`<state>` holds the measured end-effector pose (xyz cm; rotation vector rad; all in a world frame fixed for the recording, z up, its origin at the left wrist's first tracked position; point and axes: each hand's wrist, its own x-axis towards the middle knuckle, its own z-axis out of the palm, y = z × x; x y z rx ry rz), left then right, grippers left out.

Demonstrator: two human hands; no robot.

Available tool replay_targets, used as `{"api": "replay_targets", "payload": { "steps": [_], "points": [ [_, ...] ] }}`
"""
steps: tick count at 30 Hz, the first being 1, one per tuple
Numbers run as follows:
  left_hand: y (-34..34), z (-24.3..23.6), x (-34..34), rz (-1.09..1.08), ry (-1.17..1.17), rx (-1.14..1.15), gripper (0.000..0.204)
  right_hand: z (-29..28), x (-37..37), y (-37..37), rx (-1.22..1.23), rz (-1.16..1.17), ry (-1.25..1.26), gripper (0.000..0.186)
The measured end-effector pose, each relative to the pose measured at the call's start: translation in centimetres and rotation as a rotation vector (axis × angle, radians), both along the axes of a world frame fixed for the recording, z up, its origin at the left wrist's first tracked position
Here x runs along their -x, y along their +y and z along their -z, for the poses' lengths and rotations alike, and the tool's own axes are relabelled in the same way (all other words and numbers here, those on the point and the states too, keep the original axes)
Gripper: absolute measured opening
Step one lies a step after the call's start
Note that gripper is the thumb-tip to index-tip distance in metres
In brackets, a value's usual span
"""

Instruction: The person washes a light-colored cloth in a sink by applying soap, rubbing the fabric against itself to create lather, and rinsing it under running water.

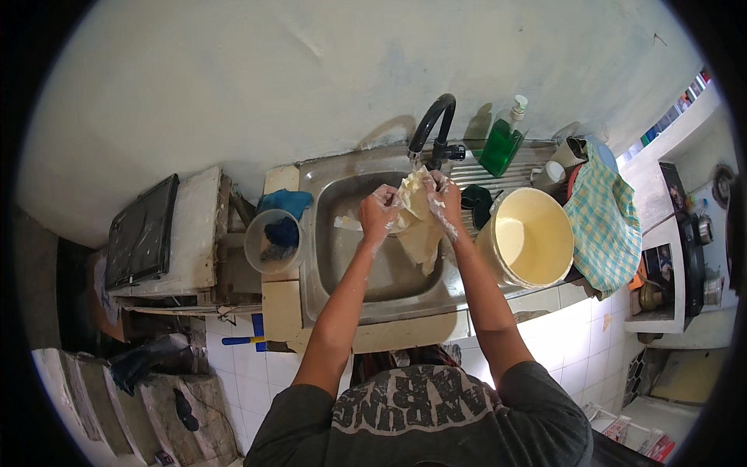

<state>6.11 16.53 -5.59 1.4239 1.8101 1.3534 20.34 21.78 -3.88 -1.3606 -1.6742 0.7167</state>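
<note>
My left hand [379,210] and my right hand [443,201] are close together above the steel sink [369,284], both smeared with a white, pasty residue. Each pinches the upper part of a limp, cream-coloured cloth [424,245], which hangs crumpled between them toward the basin. Bits of white stuff cling to its upper edge. The spout of the black faucet [432,121] is just above and behind the cloth. A pale scrap [348,223] shows to the left of my left hand; whether it belongs to the cloth, I cannot tell. My fingertips are partly hidden in the folds.
Right of my right forearm stands a large cream bucket [493,243], with a dark cup [476,202] behind it. A green soap dispenser [502,148] and a checked cloth [603,226] are farther right. Left of the sink is a clear tub [252,253] holding scrubbers, beside a blue cloth [285,202].
</note>
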Motion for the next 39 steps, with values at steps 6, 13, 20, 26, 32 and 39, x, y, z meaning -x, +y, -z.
{"api": "replay_targets", "payload": {
  "steps": [6, 13, 20, 26, 32, 39],
  "points": [
    [-0.2, 0.3, 0.5, 0.001, -0.071, 0.022, 0.014, 0.6, 0.3, 0.1, 0.267, -0.093, 0.145, 0.021],
    [0.7, 0.6, 0.8, 0.073, -0.022, -0.013, 0.019, 1.6, 0.3, 1.4, -0.239, -0.150, -0.190, 0.025],
    [0.2, 3.5, 1.7, 0.040, 0.076, -0.034, 0.021, 1.8, 2.6, 3.7, -0.183, -0.247, -0.509, 0.030],
    [-0.9, 3.9, 3.1, -0.017, 0.009, -0.067, 0.020, 1.7, 5.1, 3.6, -0.294, -0.214, -0.460, 0.028],
    [-0.9, 3.3, 2.1, 0.003, 0.043, -0.065, 0.022, 1.9, 3.8, 4.4, -0.263, -0.230, -0.561, 0.039],
    [0.8, 7.6, 4.4, 0.037, -0.110, -0.017, 0.024, -3.3, 4.8, 0.8, -0.001, -0.300, -0.429, 0.043]
  ]
}}
